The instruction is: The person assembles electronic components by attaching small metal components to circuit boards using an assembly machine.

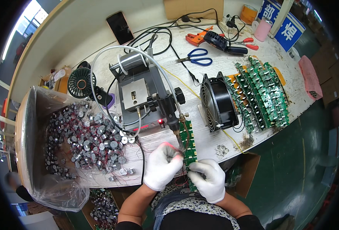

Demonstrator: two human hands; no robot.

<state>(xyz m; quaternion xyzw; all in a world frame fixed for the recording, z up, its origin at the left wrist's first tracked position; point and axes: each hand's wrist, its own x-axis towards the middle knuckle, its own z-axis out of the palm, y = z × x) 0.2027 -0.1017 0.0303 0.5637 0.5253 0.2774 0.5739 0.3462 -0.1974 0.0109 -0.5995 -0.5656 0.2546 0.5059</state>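
Note:
A long green circuit board strip (190,147) lies under the soldering iron (176,130) of a bench soldering machine (136,96). My left hand (162,165), in a white glove, is pinched closed at the strip's left edge, close to the iron's tip. What its fingertips hold is too small to make out; thin red wires (181,180) hang nearby. Gloved in white too, my right hand (208,179) closes on the strip's right edge, nearer to me. Left of the machine, many small round silver motors (96,143) with red wires are heaped.
A plastic-lined box (27,153) lies on its side around the motors. Right of the strip stand a black fan (219,101) and rows of populated green boards (261,92). Farther back are blue scissors (200,57), a phone (119,27), red-handled pliers (248,43) and loose black cables (165,30).

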